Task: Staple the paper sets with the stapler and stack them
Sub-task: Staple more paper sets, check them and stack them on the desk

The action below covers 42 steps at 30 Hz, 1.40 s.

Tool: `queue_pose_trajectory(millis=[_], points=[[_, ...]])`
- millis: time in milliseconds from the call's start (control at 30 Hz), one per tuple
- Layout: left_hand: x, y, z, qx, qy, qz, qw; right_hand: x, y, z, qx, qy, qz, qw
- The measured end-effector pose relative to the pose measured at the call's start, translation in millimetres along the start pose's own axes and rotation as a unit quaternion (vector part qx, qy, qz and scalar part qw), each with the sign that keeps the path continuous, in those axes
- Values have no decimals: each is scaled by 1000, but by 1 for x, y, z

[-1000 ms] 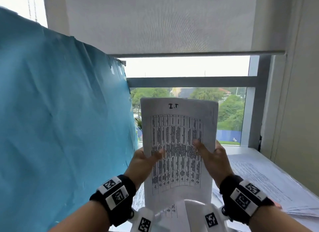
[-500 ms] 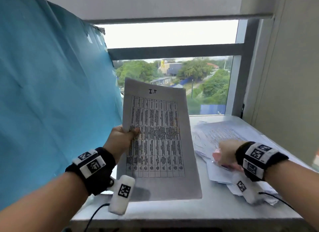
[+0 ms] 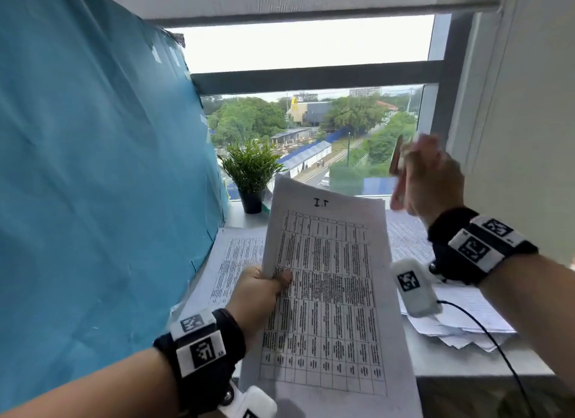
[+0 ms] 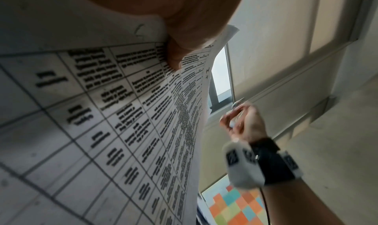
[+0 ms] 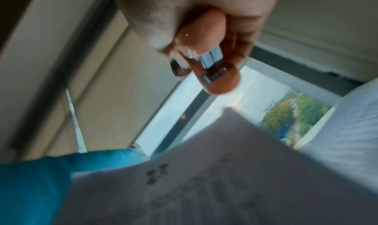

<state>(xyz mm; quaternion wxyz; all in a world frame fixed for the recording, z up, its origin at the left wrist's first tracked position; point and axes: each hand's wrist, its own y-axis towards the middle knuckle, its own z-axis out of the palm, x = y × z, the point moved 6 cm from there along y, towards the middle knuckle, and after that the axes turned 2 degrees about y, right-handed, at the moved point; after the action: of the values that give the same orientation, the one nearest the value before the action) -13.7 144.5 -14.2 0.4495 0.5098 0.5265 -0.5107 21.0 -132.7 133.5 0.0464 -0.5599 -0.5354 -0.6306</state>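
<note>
My left hand (image 3: 264, 285) grips a set of printed table sheets (image 3: 329, 293) by its left edge, thumb on the front, and holds it upright over the sill. The same paper set (image 4: 122, 115) fills the left wrist view. My right hand (image 3: 426, 175) is raised to the right of the set's top corner, its fingers curled round a small orange stapler (image 5: 216, 73) with a metal mouth. The stapler (image 3: 396, 154) is blurred in the head view and is apart from the paper set (image 5: 225, 180).
Loose printed sheets (image 3: 460, 312) lie spread on the white sill (image 3: 466, 361) at the right, and more sheets (image 3: 230, 262) lie at the left. A small potted plant (image 3: 252, 175) stands by the window. A blue sheet (image 3: 93, 168) hangs at the left.
My right hand left the paper, went down to the sheets on the sill, and has now come up holding the stapler. The left hand alone keeps the set upright.
</note>
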Motion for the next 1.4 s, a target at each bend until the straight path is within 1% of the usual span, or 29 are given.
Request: queue_pose_trajectory(millis=[33,67,100,133,200,300,367,400,500,600,700,800,900,1000,1033,1067,1100,1133,1167,1200,1233,1267,1333,1400], points=[[2,-3,4,5,2,3,1000,17,0,-1,-37,79,-31,996],[3,-6,8,9,4,7,1000,28,0,2,-47,160,-47,985],[4,-8,12,14,6,12,1000,36,-3,7,-39,231,-52,971],[5,-11,16,20,5,17,1000,44,-6,15,-22,279,-53,959],[4,-17,25,35,0,24,999,51,-12,33,11,315,-36,948],[5,-25,35,47,-5,28,998,49,-24,57,42,322,14,946],[4,-29,38,51,-10,31,998,47,-34,68,55,366,58,927],[4,-31,39,53,-9,30,998,47,-37,73,60,371,58,925],[2,-36,42,62,-8,30,998,54,-45,79,66,342,40,936],[1,-38,45,70,-19,31,997,57,-45,79,50,325,20,944],[0,-37,45,67,-22,37,997,54,-44,81,51,299,30,952],[1,-31,43,66,-4,22,998,52,-39,81,70,248,36,966],[-10,-13,27,33,16,16,999,54,-28,68,58,189,-2,980],[-29,19,-6,-13,43,19,999,49,-17,41,-24,96,-36,994],[-37,30,-19,-40,55,20,997,46,-16,33,-40,87,-41,995],[-44,42,-32,-66,75,23,995,38,-15,28,-41,77,-36,996],[-53,51,-43,-88,100,27,991,30,-14,26,-29,66,-23,997],[-60,58,-54,-103,147,25,983,20,-14,28,4,55,-2,998],[-66,65,-63,-110,211,17,971,7,-15,34,63,46,28,997],[-67,73,-71,-108,281,1,954,-4,-20,42,136,37,61,988],[-64,81,-77,-99,352,-20,930,-16,-28,50,209,13,86,974],[-61,86,-81,-92,410,-37,907,-25,-39,55,271,-24,96,957],[-51,95,-87,-84,498,-62,861,-43,-59,62,352,-101,102,925],[-40,103,-89,-86,508,-86,853,-54,-82,67,409,-140,115,894]])
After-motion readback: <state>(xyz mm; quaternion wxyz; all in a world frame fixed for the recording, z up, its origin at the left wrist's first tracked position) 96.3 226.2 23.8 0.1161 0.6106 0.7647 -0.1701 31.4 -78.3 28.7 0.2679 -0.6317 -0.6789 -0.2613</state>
